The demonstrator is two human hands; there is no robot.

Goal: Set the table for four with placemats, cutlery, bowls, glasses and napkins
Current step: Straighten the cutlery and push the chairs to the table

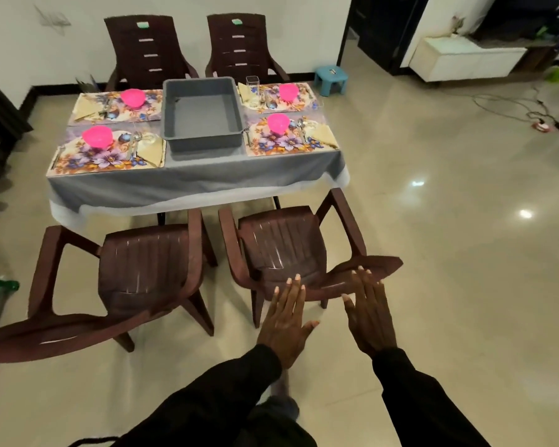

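Head view. Table stands at 11 o'clock from the hands, under a grey cloth laid over a white one. A grey tub sits at its centre. Floral placemats lie round the tub at 7, 10, 2 and 4 o'clock. Each carries one of the pink bowls. Folded cream napkins lie on the mats beside the bowls. Cutlery shows on the two near mats, between bowl and napkin; on the far mats it is too small to identify. One clear glass stands upright at the left edge of the 2 o'clock mat; other glasses cannot be confirmed.

Four brown chairs: two at the table's 12 o'clock side, two at its 6 o'clock side. A blue stool stands on the floor at 3 o'clock from the far chairs.

Left hand and right hand are both flat, fingers straight, grasping nothing, over the back of the near right chair. Contact with the chair cannot be determined.
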